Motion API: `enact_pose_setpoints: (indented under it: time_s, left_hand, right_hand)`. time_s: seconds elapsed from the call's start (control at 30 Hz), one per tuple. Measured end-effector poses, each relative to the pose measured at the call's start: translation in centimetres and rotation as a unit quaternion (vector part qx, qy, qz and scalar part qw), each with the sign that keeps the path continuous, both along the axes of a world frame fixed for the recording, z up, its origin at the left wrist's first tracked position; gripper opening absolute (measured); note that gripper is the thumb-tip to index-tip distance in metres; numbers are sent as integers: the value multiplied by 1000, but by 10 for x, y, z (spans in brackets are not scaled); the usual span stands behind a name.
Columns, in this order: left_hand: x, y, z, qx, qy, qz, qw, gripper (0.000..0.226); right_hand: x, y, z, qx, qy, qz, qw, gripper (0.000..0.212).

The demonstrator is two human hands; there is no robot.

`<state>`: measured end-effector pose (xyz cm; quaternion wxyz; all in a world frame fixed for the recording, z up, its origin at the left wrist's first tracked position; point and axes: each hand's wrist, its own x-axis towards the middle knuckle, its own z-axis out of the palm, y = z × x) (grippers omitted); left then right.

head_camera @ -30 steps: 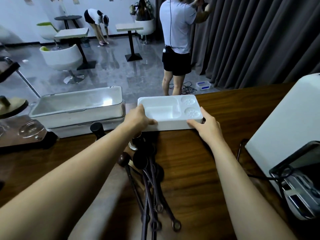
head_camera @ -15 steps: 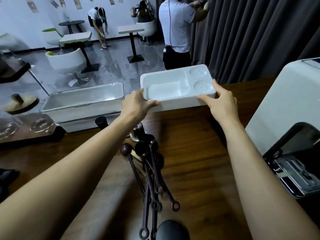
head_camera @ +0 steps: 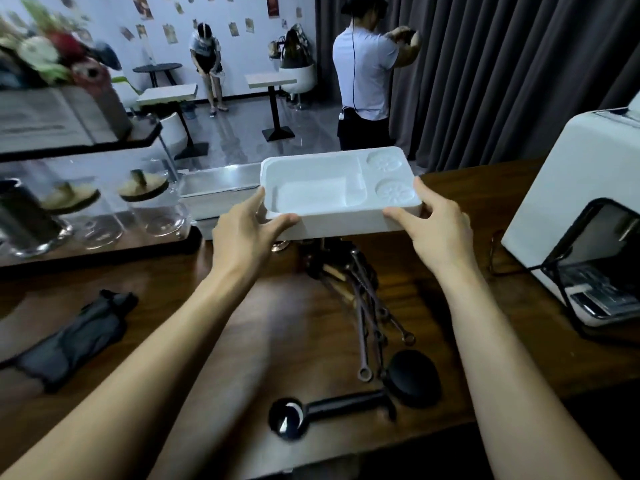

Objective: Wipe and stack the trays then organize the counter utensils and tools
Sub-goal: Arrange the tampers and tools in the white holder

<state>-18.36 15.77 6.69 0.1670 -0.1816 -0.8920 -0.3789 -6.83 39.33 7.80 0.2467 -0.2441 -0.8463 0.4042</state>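
Judging from how the wooden counter (head_camera: 207, 306) was laid out, the task was taken to be in its early part. One white tray (head_camera: 332, 188) was held up by both hands, apparently clear of the counter, above the heads of the long-handled utensils (head_camera: 370, 306) and just in front of a metal container (head_camera: 221, 188). The tray's near-left corner was gripped by the left hand (head_camera: 249, 233), with the thumb laid over the rim and the fingers curled along the side. Its near-right corner was gripped by the right hand (head_camera: 440, 226), with the thumb stretched along the front edge and the fingers wrapped up the right side. The tray was kept roughly level, its compartments facing up and nothing seen in them.

No stack of trays could be made out, and no second tray could be picked out with certainty. Whether this one was already wiped could not be told. A dark cloth (head_camera: 72, 341) was left lying near the counter's left edge, well apart from both hands.

The organizing was judged undone: the utensils were spread in a loose heap at the middle, with a black scoop (head_camera: 329, 408) and a round black tool (head_camera: 414, 377) lying nearer the front edge. Glass jars (head_camera: 156, 206) were stood at the left and a white machine (head_camera: 571, 202) at the right.
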Motion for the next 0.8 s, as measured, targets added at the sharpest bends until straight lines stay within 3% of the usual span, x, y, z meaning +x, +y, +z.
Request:
enact_pose_setpoints:
  time_s: [0.23,0.4,0.57,0.8]
  left_hand:
    - [61,-140,-14,17,-21,22,999,45]
    - [82,-208,-33,18,-50,46,998,61]
    - [100,-237,-59,33,-109,56,992,69]
    - [115,-233,-85,37,-170,53,983,62]
  right_hand:
    - [40,-129,-15,6,-13,29,999,71]
    - [51,-187,-39,-3,-15,56,998,71]
    - [58,-214,-66,2,-42,63,997,68]
    - [69,-212,-95,-41,-107,50,992,71]
